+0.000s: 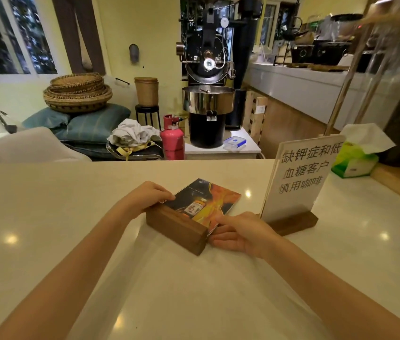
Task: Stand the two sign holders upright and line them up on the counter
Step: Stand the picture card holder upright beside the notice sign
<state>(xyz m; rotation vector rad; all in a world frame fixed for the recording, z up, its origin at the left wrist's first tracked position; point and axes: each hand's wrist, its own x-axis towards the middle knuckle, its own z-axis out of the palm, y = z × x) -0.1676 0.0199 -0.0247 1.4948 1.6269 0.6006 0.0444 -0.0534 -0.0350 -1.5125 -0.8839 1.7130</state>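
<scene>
Flat glossy sign holder [194, 212]; wooden base

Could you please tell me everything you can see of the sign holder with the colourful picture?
The picture sign holder lies tipped back on the pale counter, not upright. Its dark wooden base block faces the camera; a glossy panel showing a bottle on orange and black slants away behind. The left hand grips its left edge, the right hand its right corner.
</scene>
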